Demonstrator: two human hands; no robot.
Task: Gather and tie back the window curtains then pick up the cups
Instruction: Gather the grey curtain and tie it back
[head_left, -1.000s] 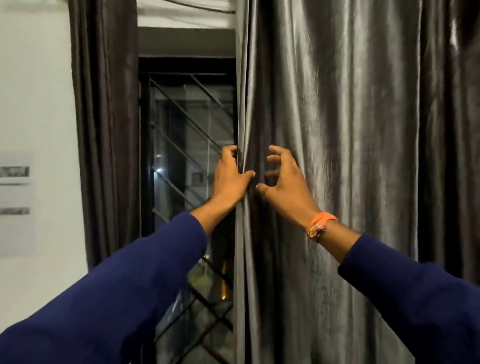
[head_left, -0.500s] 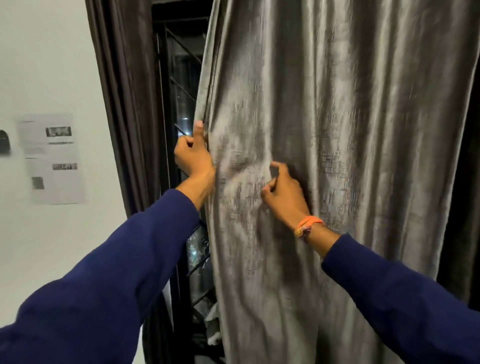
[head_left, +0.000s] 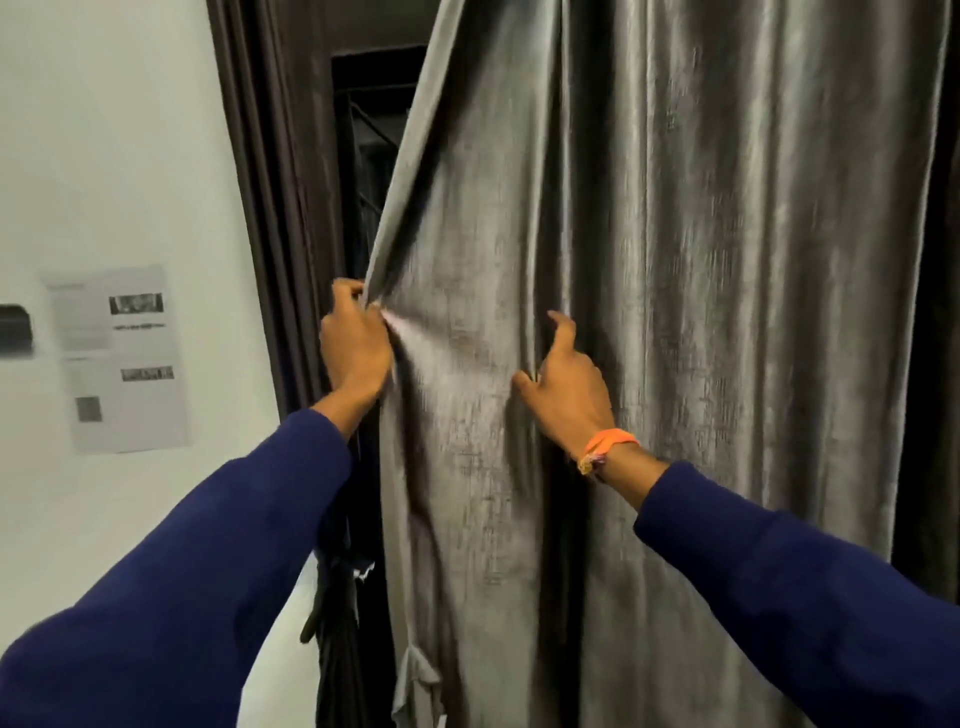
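Printed sheets (head_left: 122, 358) on the wall; text too blurred to read

I've got one head view only, worn on the person, facing forward and slightly down, close up to the grey curtain (head_left: 675, 312), white wall (head_left: 104, 156) at left edge

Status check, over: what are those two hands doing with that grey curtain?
Left hand grips grey curtain at its edge. Right hand curls into a fold. Not tied. No cups in view.
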